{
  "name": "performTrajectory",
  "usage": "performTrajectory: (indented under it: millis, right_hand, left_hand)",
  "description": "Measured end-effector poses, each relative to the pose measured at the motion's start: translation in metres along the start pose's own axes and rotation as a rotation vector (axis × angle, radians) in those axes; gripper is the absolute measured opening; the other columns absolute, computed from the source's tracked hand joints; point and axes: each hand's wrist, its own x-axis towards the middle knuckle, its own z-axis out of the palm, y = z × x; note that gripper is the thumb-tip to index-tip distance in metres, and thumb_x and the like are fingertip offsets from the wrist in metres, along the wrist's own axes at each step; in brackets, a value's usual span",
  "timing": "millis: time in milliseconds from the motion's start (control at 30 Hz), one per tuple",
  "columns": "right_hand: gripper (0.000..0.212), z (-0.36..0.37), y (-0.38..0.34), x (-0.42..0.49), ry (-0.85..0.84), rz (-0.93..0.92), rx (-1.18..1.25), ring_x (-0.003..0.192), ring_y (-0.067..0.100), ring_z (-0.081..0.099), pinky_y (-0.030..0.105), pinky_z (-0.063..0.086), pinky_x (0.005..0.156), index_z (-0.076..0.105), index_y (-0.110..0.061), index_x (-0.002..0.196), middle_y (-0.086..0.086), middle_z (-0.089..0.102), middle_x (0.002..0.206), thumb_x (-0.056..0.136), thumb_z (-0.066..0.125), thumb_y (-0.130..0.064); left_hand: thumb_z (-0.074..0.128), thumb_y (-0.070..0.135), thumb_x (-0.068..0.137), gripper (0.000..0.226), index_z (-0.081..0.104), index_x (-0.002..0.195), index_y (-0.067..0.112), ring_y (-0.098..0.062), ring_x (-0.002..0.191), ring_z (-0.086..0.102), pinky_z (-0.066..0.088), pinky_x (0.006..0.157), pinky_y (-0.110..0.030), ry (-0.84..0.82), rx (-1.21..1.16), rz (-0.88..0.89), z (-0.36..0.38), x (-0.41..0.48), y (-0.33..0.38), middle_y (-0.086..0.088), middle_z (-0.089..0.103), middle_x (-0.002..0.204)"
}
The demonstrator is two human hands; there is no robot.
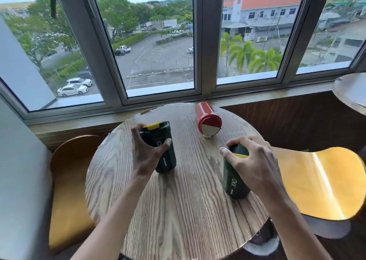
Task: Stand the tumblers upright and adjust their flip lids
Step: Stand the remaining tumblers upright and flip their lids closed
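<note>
Two dark green tumblers with yellow flip lids stand upright on a round wooden table (178, 210). My left hand (146, 151) wraps the left green tumbler (167, 160) around its upper body; its yellow lid tab shows at the top. My right hand (253, 156) is closed over the top of the right green tumbler (234, 182), covering most of its yellow lid. A red tumbler (207, 117) with a white flip lid lies on its side at the far side of the table, lid end toward me, untouched.
A window sill and wide windows (158, 42) run behind the table. A wooden chair (69, 180) stands at the left, a yellow chair seat (326, 180) at the right. Another round table's edge (352, 93) shows at the far right.
</note>
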Motion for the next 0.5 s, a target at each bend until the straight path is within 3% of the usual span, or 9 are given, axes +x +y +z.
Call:
performTrajectory:
  millis: [100,233,400,500]
  right_hand:
    - [0.022,0.000,0.000,0.000,0.002,0.001,-0.001,0.106,0.013,0.044,0.038,0.047,0.085,0.066,-0.037,0.094,-0.014,0.050,0.103,0.079,0.068,-0.053]
    - [0.024,-0.002,-0.002,-0.001,0.004,0.011,0.000,0.109,0.017,0.047,0.040,0.047,0.089,0.067,-0.035,0.096,-0.011,0.053,0.105,0.079,0.068,-0.053]
    - [0.026,-0.002,-0.005,-0.001,0.002,0.020,-0.011,0.111,0.020,0.049,0.037,0.041,0.089,0.069,-0.033,0.098,-0.007,0.058,0.110,0.080,0.069,-0.051]
    - [0.025,-0.003,-0.005,-0.001,-0.004,0.028,-0.008,0.113,0.021,0.048,0.036,0.038,0.089,0.069,-0.032,0.098,-0.006,0.058,0.110,0.080,0.069,-0.050]
  left_hand:
    - [0.087,0.013,0.064,0.074,0.035,0.115,0.023,-0.022,0.114,0.056,0.059,0.080,-0.030,-0.067,-0.010,0.060,0.006,-0.010,0.002,-0.006,0.046,0.126]
    - [0.084,0.027,0.059,0.074,0.036,0.115,0.033,-0.026,0.121,0.050,0.057,0.086,-0.047,-0.134,0.072,0.157,0.012,-0.019,-0.001,-0.003,0.041,0.131]
    - [0.088,0.011,0.059,0.077,0.041,0.117,0.031,-0.026,0.121,0.042,0.049,0.095,-0.044,-0.112,0.155,0.208,0.010,-0.030,0.004,-0.002,0.039,0.128]
    - [0.089,0.022,0.061,0.072,0.045,0.119,0.028,-0.025,0.121,0.041,0.047,0.097,-0.042,-0.100,0.185,0.212,0.007,-0.034,0.010,0.003,0.038,0.126]
